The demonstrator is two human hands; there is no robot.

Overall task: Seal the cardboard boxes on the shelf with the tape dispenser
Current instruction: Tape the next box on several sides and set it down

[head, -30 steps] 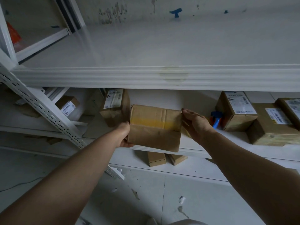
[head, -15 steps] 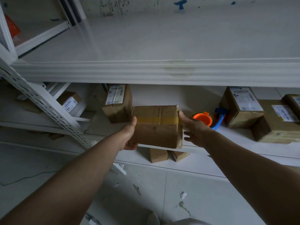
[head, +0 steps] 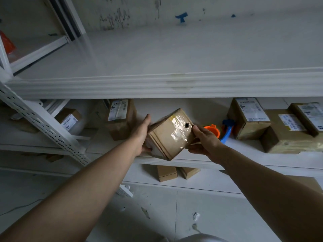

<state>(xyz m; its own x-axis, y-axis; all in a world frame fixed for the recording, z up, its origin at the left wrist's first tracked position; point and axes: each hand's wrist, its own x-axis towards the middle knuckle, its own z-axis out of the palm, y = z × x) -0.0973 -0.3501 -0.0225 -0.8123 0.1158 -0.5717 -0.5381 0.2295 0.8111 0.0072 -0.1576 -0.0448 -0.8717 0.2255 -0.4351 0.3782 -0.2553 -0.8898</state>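
Observation:
A small cardboard box (head: 166, 137) is held tilted above the front edge of the middle shelf (head: 244, 161). Glossy clear tape runs over its upper face, near a small dark hole. My left hand (head: 141, 133) grips the box's left side, thumb raised along its edge. My right hand (head: 203, 138) holds the right corner, fingers curled round it. The tape dispenser (head: 220, 131), orange and blue, lies on the shelf just behind my right hand.
Labelled cardboard boxes stand on the same shelf: one at the left (head: 120, 117), three at the right (head: 248, 117). Two small boxes (head: 167, 172) sit on the shelf below. The upper shelf's edge (head: 174, 82) overhangs. A white upright (head: 43, 123) slants at the left.
The box has been turned and tilted, so its taped face now points up and right. My right hand shifted to the right corner; the dispenser shows more fully.

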